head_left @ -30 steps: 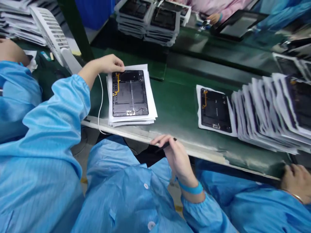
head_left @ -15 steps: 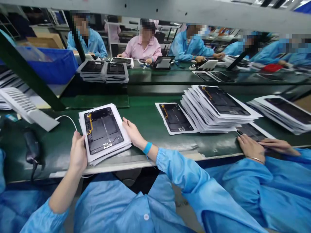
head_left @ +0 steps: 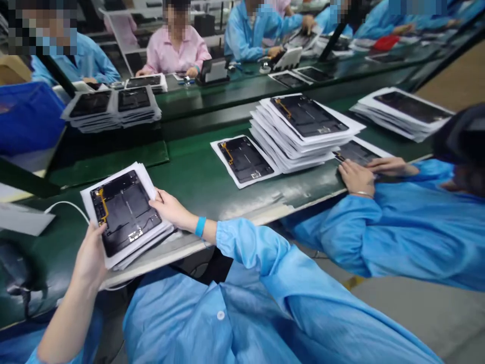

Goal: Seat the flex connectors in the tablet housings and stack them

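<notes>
A black tablet back cover (head_left: 127, 215) with an orange flex cable (head_left: 101, 205) lies on white paper, on top of a small stack of white sheets (head_left: 146, 245) near the bench's front edge. My left hand (head_left: 91, 253) grips the left edge, its thumb on the cover's rim and its other fingers hidden underneath. From the right side my right hand (head_left: 170, 208) holds the paper and cover edge, thumb on top. It wears a blue wrist strap (head_left: 200, 226). Whether the cover is raised off the stack I cannot tell.
Right of me stand a single cover on paper (head_left: 246, 159) and a tall stack of covers (head_left: 308, 119). A co-worker's hands (head_left: 358, 177) work beside it. At left are a white stand with a cable (head_left: 26, 218) and a dark handheld tool (head_left: 17, 268).
My view has turned right and down, so the bench sits further left in the picture. Both hands stay at the same stack, the right thumb now further over the edge.
</notes>
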{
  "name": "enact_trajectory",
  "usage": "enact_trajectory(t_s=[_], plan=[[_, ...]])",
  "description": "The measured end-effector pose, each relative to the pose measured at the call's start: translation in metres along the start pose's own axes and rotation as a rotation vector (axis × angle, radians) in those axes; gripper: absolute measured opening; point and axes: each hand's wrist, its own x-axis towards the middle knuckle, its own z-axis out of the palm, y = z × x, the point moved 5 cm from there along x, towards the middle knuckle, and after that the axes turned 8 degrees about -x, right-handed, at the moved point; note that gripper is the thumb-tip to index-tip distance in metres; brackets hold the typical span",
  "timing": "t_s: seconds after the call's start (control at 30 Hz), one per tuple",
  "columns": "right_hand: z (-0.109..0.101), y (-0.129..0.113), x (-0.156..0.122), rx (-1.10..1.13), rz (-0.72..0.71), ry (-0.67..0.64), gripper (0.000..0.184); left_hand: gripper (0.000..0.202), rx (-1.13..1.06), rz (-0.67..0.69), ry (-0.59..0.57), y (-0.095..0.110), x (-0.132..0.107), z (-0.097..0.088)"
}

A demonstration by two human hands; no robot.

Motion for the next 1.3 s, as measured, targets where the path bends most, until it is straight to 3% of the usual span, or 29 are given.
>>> enact_trajectory(t_s=[0.07, 0.13, 0.2, 0.23, 0.3, 0.37, 0.43, 0.5, 0.57, 0.67, 0.77, 0.87, 1.1, 1.3], plan=[[-0.022, 0.001, -0.011, 0.051, 0.022, 0.018, 0.016, 0.039, 0.004, 0.006, 0.068, 0.018, -0.001, -0.003], [-0.052, 0.004, -0.032, 0.102, 0.029, 0.033, 0.015, 0.056, 0.019, 0.073, 0.141, 0.041, 0.003, 0.0], [-0.086, 0.009, -0.059, 0.15, 0.023, 0.053, 0.025, 0.076, 0.046, 0.169, 0.13, 0.066, 0.015, 0.022], [-0.103, 0.012, -0.073, 0.171, 0.022, 0.069, 0.029, 0.082, 0.06, 0.2, 0.072, 0.076, 0.025, 0.042], [-0.138, 0.019, -0.098, 0.201, 0.011, 0.149, 0.037, 0.079, 0.101, 0.204, -0.137, 0.089, 0.052, 0.102], [-0.167, 0.026, -0.12, 0.186, 0.005, 0.261, 0.039, 0.064, 0.163, 0.15, -0.358, 0.091, 0.081, 0.176], [-0.188, 0.032, -0.137, 0.185, 0.003, 0.369, 0.04, 0.052, 0.257, 0.091, -0.486, 0.087, 0.11, 0.25], [-0.2, 0.038, -0.153, 0.21, 0.009, 0.442, 0.044, 0.048, 0.364, 0.069, -0.527, 0.08, 0.133, 0.315], [-0.205, 0.042, -0.169, 0.24, 0.026, 0.478, 0.048, 0.048, 0.458, 0.082, -0.523, 0.074, 0.149, 0.366], [-0.208, 0.047, -0.192, 0.276, 0.063, 0.491, 0.051, 0.046, 0.572, 0.111, -0.499, 0.064, 0.165, 0.414], [-0.211, 0.05, -0.21, 0.349, 0.107, 0.494, 0.05, 0.043, 0.64, 0.139, -0.474, 0.055, 0.175, 0.436], [-0.216, 0.051, -0.218, 0.461, 0.134, 0.495, 0.048, 0.041, 0.636, 0.192, -0.444, 0.049, 0.182, 0.438], [-0.226, 0.048, -0.203, 0.603, 0.083, 0.525, 0.032, 0.033, 0.442, 0.196, -0.396, 0.039, 0.183, 0.405], [-0.242, 0.052, -0.183, 0.672, 0.089, 0.577, 0.031, 0.032, 0.313, 0.055, -0.525, 0.034, 0.166, 0.392]])
